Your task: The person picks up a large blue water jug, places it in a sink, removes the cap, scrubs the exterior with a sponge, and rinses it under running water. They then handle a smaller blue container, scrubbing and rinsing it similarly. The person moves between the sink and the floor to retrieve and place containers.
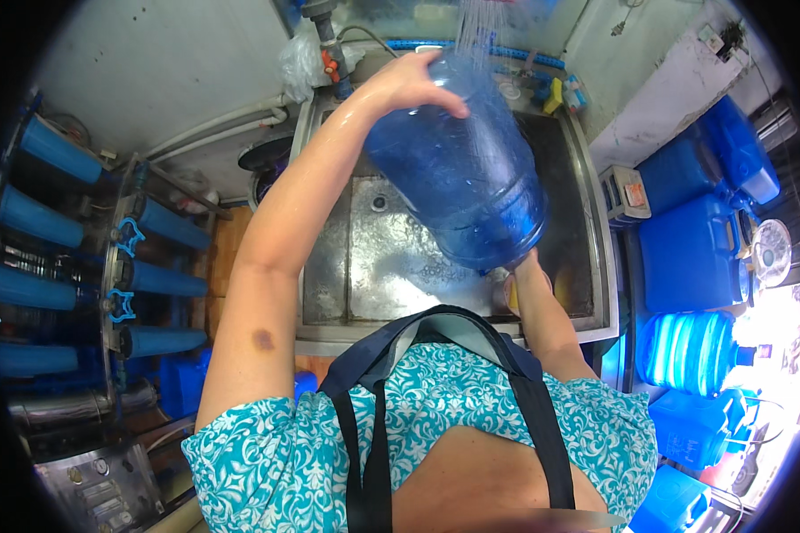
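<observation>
A large translucent blue water jug (471,169) is held tilted over the metal sink (329,306). Its far end lies under water (478,35) that falls in streams from above. My left hand (422,86) grips that far end, thumb and fingers spread around the wet plastic. At the near end my right hand (526,263) supports the jug from below; its fingers are hidden behind the plastic. Beside my right wrist sits a small yellowish round item (512,293), partly covered. The sink's drain (380,202) shows to the left of the jug.
A yellow sponge (554,96) and a small blue-labelled bottle (574,92) stand at the sink's far right corner. Blue jerrycans (692,253) and another water jug (689,353) line the right side. Blue filter housings (164,278) fill the left. A pipe with an orange valve (330,64) rises behind.
</observation>
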Available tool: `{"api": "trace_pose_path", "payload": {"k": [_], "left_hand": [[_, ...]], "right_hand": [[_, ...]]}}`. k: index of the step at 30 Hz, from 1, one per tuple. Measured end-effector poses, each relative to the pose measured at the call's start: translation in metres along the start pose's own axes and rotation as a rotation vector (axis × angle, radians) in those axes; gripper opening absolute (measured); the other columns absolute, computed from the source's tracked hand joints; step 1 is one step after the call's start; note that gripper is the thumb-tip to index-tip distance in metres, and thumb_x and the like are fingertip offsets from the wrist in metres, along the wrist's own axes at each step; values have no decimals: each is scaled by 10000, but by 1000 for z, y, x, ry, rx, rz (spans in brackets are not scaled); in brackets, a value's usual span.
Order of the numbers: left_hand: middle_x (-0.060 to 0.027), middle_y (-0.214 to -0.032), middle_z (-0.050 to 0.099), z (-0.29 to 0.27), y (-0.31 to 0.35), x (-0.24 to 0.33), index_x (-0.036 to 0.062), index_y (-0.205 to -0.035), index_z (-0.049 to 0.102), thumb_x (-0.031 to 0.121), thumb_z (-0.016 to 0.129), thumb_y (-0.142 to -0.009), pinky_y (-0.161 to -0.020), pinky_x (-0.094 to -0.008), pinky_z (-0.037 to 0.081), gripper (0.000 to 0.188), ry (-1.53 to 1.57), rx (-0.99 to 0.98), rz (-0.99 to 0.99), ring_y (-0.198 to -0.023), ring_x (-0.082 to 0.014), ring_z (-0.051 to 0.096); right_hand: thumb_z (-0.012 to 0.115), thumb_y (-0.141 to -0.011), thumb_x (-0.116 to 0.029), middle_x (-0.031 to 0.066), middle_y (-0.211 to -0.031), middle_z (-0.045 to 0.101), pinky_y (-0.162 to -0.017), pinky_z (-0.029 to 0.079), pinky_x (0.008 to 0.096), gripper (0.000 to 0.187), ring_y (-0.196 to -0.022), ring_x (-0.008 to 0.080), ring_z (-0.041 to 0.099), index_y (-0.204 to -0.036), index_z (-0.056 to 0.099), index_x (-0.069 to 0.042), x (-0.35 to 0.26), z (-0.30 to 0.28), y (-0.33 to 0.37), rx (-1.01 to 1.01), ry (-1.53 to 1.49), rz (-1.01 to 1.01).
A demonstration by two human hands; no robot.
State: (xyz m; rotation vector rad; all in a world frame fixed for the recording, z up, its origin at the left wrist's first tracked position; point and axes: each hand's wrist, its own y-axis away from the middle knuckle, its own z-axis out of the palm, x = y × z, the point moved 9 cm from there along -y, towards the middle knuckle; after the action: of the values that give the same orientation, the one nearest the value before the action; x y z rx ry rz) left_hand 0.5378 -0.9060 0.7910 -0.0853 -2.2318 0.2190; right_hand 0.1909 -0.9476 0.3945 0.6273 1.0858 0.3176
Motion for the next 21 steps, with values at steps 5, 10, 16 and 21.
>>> {"api": "trace_pose_path", "payload": {"k": [5, 10, 16, 21], "left_hand": [[-212, -1277, 648, 25, -11, 110, 20, -1400, 528, 467, 869, -496, -1012, -421, 488, 1064, -373, -29, 178, -1204, -354, 609], [-192, -1270, 651, 52, 9, 194, 92, -1413, 542, 393, 874, -492, -993, -423, 495, 1024, -438, -113, 399, -1190, -339, 617], [-123, -1327, 639, 85, 25, 268, 140, -1444, 522, 356, 869, -506, -981, -417, 508, 1023, -535, -204, 640, -1203, -308, 619], [-107, -1340, 634, 95, 36, 286, 155, -1439, 535, 308, 853, -548, -967, -415, 530, 959, -497, -190, 646, -1206, -298, 618]], "right_hand": [[570, -897, -324, 177, -1137, 692, -830, 590, 434, 462, -936, 326, 701, -1184, 660, 26, 5, 50, 49, -245, -65, 23], [567, -900, -334, 179, -1142, 689, -830, 591, 437, 472, -938, 328, 701, -1190, 655, 27, 0, 54, 78, -351, -52, 5], [562, -903, -347, 180, -1147, 686, -830, 593, 441, 484, -942, 330, 700, -1197, 648, 28, -9, 59, 93, -414, -39, -14], [559, -906, -358, 181, -1151, 684, -830, 594, 444, 494, -944, 332, 700, -1202, 643, 28, -20, 66, 100, -457, -36, -43]]}}
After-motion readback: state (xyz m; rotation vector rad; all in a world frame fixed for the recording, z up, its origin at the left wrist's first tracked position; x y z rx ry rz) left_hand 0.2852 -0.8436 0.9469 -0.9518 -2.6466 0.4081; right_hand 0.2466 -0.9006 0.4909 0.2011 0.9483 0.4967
